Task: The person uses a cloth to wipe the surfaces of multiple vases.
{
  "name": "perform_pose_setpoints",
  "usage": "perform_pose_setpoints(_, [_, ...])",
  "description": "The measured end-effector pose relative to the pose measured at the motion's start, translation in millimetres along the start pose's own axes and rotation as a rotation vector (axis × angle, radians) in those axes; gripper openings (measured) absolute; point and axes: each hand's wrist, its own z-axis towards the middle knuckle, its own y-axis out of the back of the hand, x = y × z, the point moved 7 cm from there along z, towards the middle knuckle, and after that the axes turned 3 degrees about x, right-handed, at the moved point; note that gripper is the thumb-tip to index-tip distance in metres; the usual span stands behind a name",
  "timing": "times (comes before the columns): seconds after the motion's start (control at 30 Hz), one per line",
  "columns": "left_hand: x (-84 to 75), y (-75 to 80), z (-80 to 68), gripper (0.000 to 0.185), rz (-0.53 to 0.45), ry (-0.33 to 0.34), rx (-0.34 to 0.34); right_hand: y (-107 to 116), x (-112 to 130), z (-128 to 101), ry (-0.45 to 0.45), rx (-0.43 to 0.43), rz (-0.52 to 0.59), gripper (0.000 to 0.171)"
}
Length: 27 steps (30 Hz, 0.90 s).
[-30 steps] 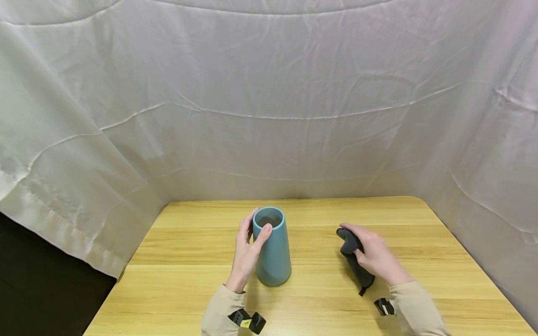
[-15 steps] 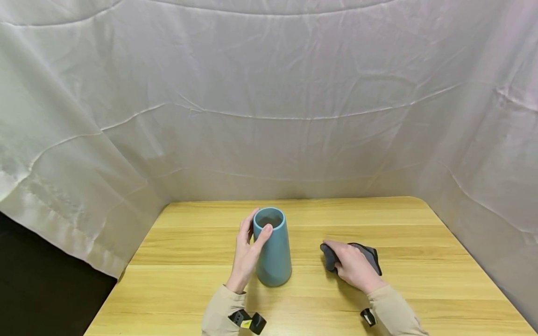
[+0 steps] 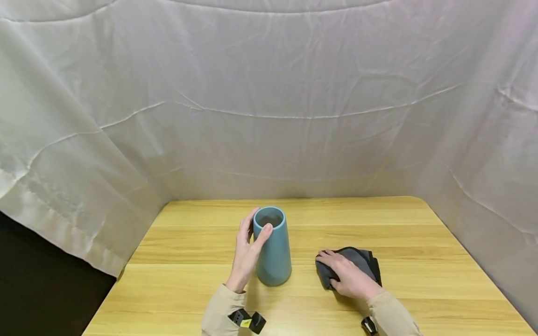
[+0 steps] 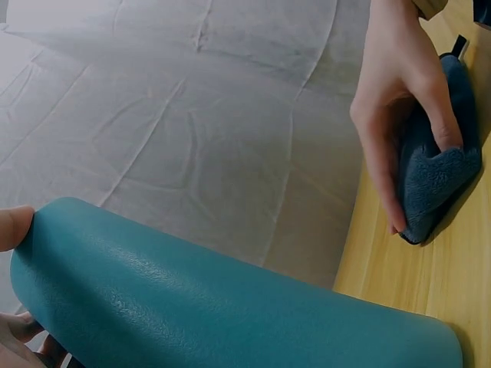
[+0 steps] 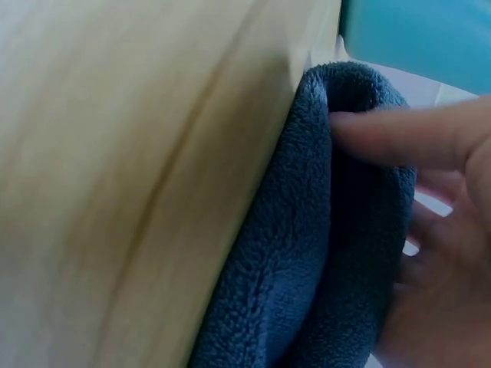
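Observation:
A tall blue vase (image 3: 274, 256), wider at its base, stands upright on the wooden table. My left hand (image 3: 245, 259) grips it near the rim, thumb in front and fingers round the far left side. To its right, my right hand (image 3: 350, 280) holds a dark grey plush cloth (image 3: 364, 260) with black edging, folded and lying low on the tabletop. In the left wrist view the thumb sits on one side of the folded cloth (image 4: 433, 184) and the fingers lie along the other. The right wrist view shows the thumb tip inside the fold of the cloth (image 5: 268, 268).
The light wooden table (image 3: 189, 242) has a rounded far right corner. Pale grey curtain (image 3: 294, 140) hangs behind it and along both sides. Black camera straps (image 3: 247, 321) sit on the wrists over beige sleeves. A dark area (image 3: 42, 280) lies beyond the table's left edge.
My right hand has moved left and lowered the cloth onto the table, where it now lies flatter and more spread. My left hand and the vase have stayed in place.

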Motion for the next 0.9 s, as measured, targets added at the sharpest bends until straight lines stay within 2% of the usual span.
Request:
perform_pose_setpoints(0.3, [-1.7,1.5,-1.7,0.059,0.02,-0.005,0.003,-8.7,-0.1,-1.3,0.022,0.105,0.096,0.061])
perform_pose_setpoints(0.47, [0.0,2.7,-0.5,0.058,0.026,0.01,0.005,-10.4,-1.0,-1.5,0.032,0.128,0.148,0.058])
perform_pose_setpoints(0.7, [0.7,3.6,-0.6,0.058,0.041,0.011,0.013,-8.3,-1.0,-5.1,0.052,0.091,0.208,0.052])
perform_pose_setpoints(0.83, [-0.5,4.5,-1.2,0.058,0.07,-0.01,0.025,-1.8,-1.4,-8.4,0.079,0.009,0.226,0.051])
perform_pose_setpoints(0.9, [-0.8,6.1,-2.1,0.059,0.079,-0.02,0.039,3.2,-4.2,-9.9,0.063,-0.044,0.231,0.052])
